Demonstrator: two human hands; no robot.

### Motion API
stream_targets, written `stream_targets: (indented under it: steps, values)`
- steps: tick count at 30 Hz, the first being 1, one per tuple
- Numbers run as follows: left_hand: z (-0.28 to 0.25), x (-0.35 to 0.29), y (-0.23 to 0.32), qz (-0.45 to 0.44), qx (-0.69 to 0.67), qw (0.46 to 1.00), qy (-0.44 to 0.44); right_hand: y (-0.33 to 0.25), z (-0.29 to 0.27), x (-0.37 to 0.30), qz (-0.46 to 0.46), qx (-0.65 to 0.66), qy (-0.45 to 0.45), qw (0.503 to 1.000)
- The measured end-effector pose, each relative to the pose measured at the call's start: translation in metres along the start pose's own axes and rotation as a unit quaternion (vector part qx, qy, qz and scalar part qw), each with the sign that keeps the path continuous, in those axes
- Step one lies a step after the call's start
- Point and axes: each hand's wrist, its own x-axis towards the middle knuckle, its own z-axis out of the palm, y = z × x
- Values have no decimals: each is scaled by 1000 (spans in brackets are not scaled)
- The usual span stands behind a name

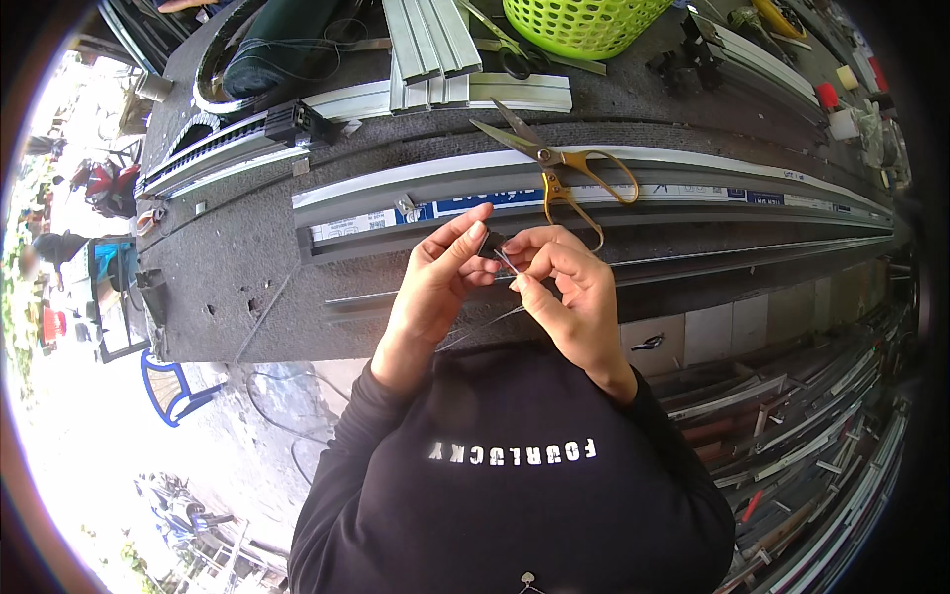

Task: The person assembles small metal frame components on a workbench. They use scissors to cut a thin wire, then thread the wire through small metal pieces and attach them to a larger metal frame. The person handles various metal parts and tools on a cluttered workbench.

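Observation:
My left hand (pixel 427 282) pinches a small black plastic piece (pixel 491 244) between thumb and fingertips. My right hand (pixel 572 297) is closed on a thin pale cord (pixel 508 263) that meets the black piece; how it is threaded is too small to tell. Both hands are close together above the near edge of the workbench. Just beyond them lies a long grey metal profile (pixel 341 247) with a printed blue and white strip along it. Scissors with yellowish handles (pixel 586 168) rest across this profile, blades apart and pointing to the far left.
Pale metal channels (pixel 430 49) and a green perforated basket (pixel 584 28) stand at the back. A second pair of scissors (pixel 515 61) lies beside the basket. At far left is a black end block (pixel 292 123) on a rail. Metal lengths (pixel 782 436) are stacked low on the right.

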Motion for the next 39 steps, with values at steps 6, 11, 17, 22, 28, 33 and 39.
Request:
stream_targets:
  steps: [6, 11, 17, 22, 28, 33, 39]
  values:
    - [2, -1, -8, 18, 5, 1000, 10, 1, -3, -2, 19, -26, 5, 999]
    - [6, -1, -12, 50, 31, 998, 10, 3, -4, -2, 3, -70, 10, 998]
    - [10, -5, -15, 57, 37, 998, 3, 4, -4, -3, 0, -79, 14, 997]
    - [8, -5, -17, 52, 3, 999, -9, 2, -5, -6, 25, -55, 24, 998]
    - [3, -3, -20, 53, -15, 998, -16, 3, -8, -7, 20, -59, 10, 998]
    - [2, -4, -21, 55, -19, 998, -22, 5, -8, -7, 6, -79, 6, 997]
    - [5, -5, -22, 57, 24, 998, -20, 4, -9, -9, -7, -92, 6, 996]
